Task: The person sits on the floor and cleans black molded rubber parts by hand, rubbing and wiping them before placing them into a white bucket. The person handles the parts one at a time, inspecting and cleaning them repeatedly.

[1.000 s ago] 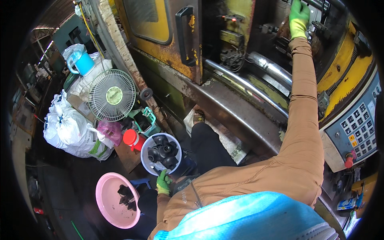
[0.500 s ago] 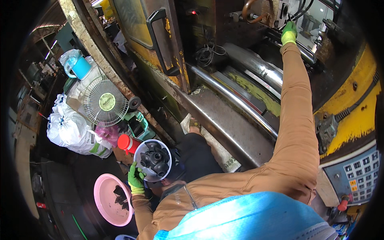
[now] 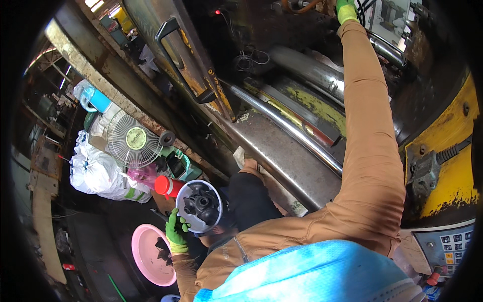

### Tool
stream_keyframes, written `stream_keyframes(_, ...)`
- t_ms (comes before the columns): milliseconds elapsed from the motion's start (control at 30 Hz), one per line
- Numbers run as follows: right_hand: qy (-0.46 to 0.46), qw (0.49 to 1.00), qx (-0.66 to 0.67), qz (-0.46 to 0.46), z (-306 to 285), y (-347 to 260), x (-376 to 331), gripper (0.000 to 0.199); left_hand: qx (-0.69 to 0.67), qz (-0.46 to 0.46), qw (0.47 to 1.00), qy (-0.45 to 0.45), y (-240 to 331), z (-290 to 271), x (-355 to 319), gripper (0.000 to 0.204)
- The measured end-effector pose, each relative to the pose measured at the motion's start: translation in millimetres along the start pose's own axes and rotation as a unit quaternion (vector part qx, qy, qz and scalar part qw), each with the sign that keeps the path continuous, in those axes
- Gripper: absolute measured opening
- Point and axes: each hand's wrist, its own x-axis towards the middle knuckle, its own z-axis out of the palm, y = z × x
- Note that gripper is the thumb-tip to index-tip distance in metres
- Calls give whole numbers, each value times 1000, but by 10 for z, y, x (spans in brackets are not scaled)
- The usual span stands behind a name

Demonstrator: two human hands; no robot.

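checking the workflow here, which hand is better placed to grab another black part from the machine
The right hand: that arm is stretched up into the open machine, its green glove at the mechanism. The left hand is down low, gripping the rim of the white bowl of black parts, so it looks occupied.

A dim, cluttered workshop seen from above. A large, worn yellow machine [image 3: 453, 171] fills the right and far side, with polished steel bars [image 3: 287, 126] crossing it and a grey keypad panel [image 3: 450, 246] at the near right. On the dark floor [image 3: 100, 241] to the left stand a small white fan [image 3: 133, 138], stuffed white sacks [image 3: 95, 173] and a pink basin [image 3: 148, 254].
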Motion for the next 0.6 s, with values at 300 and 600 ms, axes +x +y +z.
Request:
stream_keyframes(300, 1, 997, 34, 75, -186, -199, -122, 57, 26, 19, 999, 0, 22, 102, 53, 41)
stream_keyframes(600, 17, 997, 18, 66, -282, -257, -178, 56, 17, 18, 1000, -19, -21, 73, 148, 37)
